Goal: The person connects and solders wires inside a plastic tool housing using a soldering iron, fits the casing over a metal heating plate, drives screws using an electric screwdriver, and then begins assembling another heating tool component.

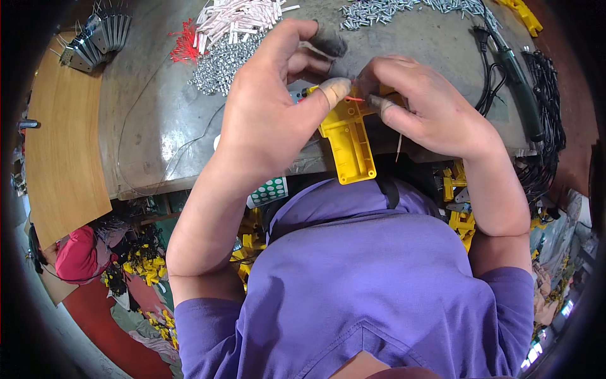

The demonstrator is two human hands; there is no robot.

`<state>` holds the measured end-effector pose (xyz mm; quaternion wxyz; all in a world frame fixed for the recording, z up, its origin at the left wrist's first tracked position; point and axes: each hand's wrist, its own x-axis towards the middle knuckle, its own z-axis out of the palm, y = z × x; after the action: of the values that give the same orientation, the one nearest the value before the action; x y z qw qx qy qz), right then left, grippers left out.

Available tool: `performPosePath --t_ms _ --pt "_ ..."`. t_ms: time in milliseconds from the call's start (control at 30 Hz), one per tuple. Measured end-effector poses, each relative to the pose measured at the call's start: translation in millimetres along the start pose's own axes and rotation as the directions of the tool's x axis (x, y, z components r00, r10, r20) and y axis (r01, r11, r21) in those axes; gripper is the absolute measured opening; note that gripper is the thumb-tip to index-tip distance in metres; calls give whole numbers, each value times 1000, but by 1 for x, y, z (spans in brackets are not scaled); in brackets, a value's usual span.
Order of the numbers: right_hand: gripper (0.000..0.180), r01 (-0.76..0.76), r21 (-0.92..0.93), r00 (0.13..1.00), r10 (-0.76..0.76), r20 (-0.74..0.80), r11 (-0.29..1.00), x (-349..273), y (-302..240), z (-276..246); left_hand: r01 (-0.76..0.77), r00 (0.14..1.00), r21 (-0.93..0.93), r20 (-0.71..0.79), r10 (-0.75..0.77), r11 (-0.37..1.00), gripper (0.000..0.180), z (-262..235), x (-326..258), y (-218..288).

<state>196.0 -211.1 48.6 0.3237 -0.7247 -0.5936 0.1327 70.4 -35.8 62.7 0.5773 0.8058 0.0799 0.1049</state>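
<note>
A yellow plastic housing half [350, 148], shaped like a pistol grip with ribs inside, lies at the table's near edge with its handle toward me. My left hand [268, 104] is over its left side, fingers apart and dark coverings on the fingertips. The left thumb is at the housing's upper end. My right hand [432, 107] is closed in a pinch at the housing's upper right, on a short red wire [355, 99]. A thin pale lead [399, 148] hangs below the right fingers. The housing's far end is partly hidden by my hands.
Small metal parts [227, 63], white sleeves [237, 16] and red pieces [184, 43] are heaped at the back left. Screws [379, 11] are scattered at the back. A green-handled tool [521, 95] and black cords [546, 95] lie right. A polka-dot cup [268, 191] is near my left forearm.
</note>
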Motion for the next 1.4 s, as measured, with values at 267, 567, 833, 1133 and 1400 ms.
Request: performPosePath --t_ms 267,567,833,1133,1400 --pt "16 -86 395 983 142 -114 915 -12 -9 9 215 967 -139 169 -191 967 48 -3 27 14" --pt "26 45 924 928 326 -179 380 -16 1 2 56 991 -336 136 -10 940 52 10 18 -9" --pt "31 146 -16 959 -146 -242 989 -2 -3 -13 -22 993 -266 105 52 964 54 10 18 -10" --pt "22 68 56 935 -44 -353 996 -13 -15 -11 -65 997 -206 30 73 976 48 14 14 -11" --pt "15 113 187 982 -81 -173 976 -28 -12 -19 -207 978 -142 -50 202 968 50 21 4 -21"
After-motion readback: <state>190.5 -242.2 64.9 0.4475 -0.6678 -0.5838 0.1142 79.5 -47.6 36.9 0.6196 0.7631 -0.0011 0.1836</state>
